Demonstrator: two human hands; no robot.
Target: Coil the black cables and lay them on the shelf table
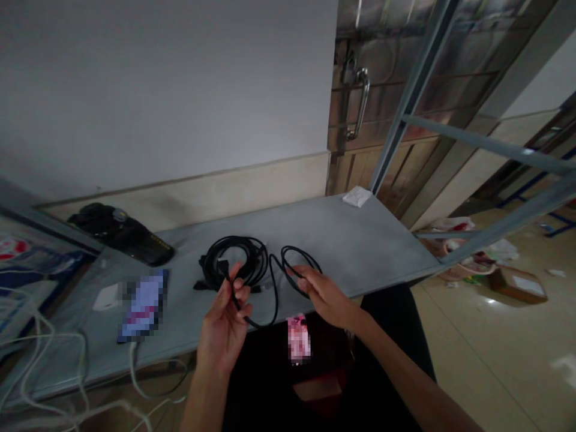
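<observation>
My left hand (227,315) is closed around the connector end of a black cable (274,288), its plug (222,267) sticking up past the fingertips. From there the cable dips and runs across to loose loops at the right. My right hand (326,291) is closed on those loops, pinching them between thumb and fingers above the table's front edge. Behind my left hand, a coiled bundle of black cables (258,252) lies on the grey table (351,246); the hand hides part of it.
A black device (130,237) and a phone (144,306) with its screen blurred lie at the left, near white cables (83,360). A crumpled white tissue (357,196) rests at the back right. A metal frame (405,120) rises at the right; a cardboard box (517,285) stands on the floor.
</observation>
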